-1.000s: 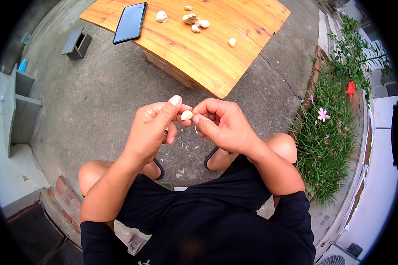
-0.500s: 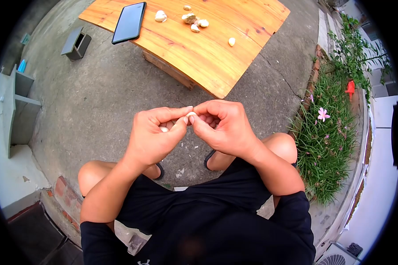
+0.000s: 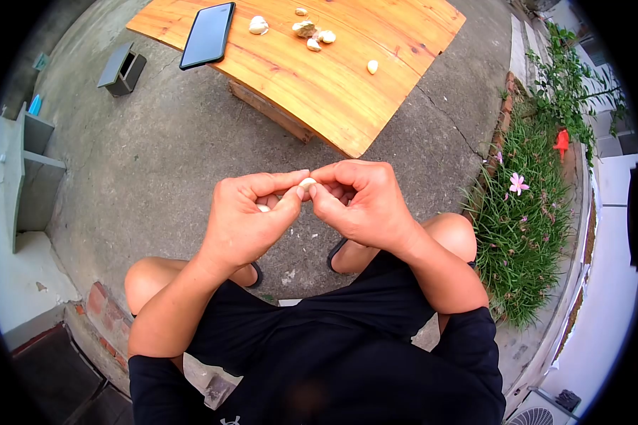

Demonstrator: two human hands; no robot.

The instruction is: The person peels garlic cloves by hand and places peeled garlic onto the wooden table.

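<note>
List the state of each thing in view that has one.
Left hand, pinching garlic clove
Right hand, pinching the same clove
Garlic clove, mostly covered
Whitish piece, tucked in left hand
Tablet, face up, overhanging table edge
Garlic by tablet, resting on table
Garlic cluster, resting on table
Lone clove, lying on table
Pink flower, open

Six garlic pieces (image 3: 304, 29) on one counter (image 3: 319, 92), one clove (image 3: 308, 184) held in the air.
From where I stand, I make it four pieces clustered well in from the counter's near corner, one white bulb (image 3: 259, 26) close to the left edge and one lone piece (image 3: 372, 67) nearest the right edge. One tablet (image 3: 208, 34) lies across that left edge. The left grip (image 3: 244, 216) and right grip (image 3: 367, 204) make two, sharing the one clove; one other pale piece (image 3: 264, 207), mostly hidden, sits in the left. On the ground: one grey box (image 3: 122, 69), two feet (image 3: 245, 275).
</note>
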